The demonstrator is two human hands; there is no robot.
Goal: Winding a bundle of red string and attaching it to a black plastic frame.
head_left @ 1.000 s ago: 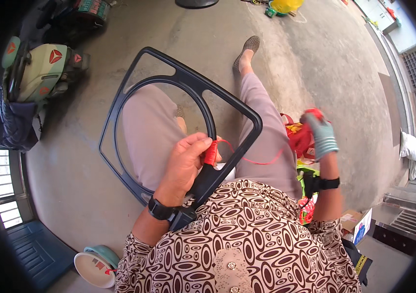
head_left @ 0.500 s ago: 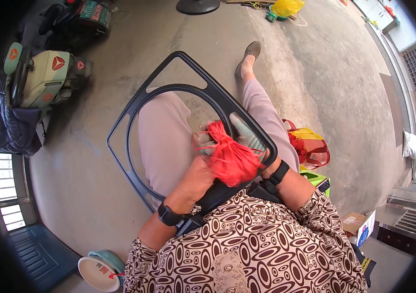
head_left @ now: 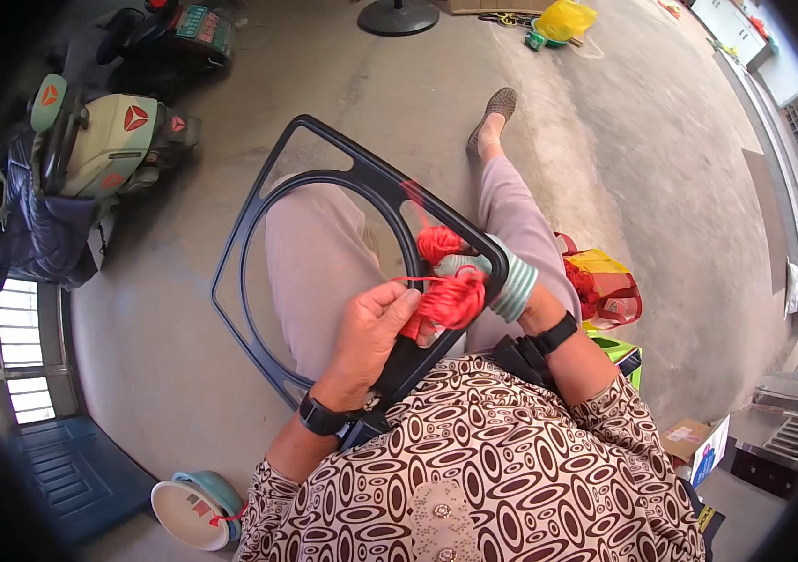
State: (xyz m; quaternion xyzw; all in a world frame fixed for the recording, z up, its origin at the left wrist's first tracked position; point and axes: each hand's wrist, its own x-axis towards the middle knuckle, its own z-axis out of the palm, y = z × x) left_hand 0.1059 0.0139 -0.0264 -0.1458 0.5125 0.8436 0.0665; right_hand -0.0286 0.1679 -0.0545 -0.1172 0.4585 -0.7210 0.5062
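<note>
Across my lap lies a black plastic frame (head_left: 233,245) with a large round opening and cut-out corners. Just over its right-hand edge, a bundle of red cord (head_left: 450,302) is gripped by my right hand (head_left: 511,281), which wears a pale green striped glove. One red clump bulges above the gloved fingers and a larger one hangs below them. My bare left hand (head_left: 373,328) is closed beside the bundle, thumb and forefinger pinching a thin red strand that runs to it. Part of the gloved fingers is hidden behind the cord.
A red and yellow bag (head_left: 610,290) with red material stands by my right leg, a lime-green box (head_left: 616,348) behind it. White and teal basins (head_left: 184,515) sit at lower left. A parked scooter (head_left: 104,150) is at left, a round black stand base (head_left: 397,17) ahead.
The loose red tassel is now gathered into clumps around the gloved right hand. My left hand has drawn slightly left and pinches a strand. The frame has tilted a little.
</note>
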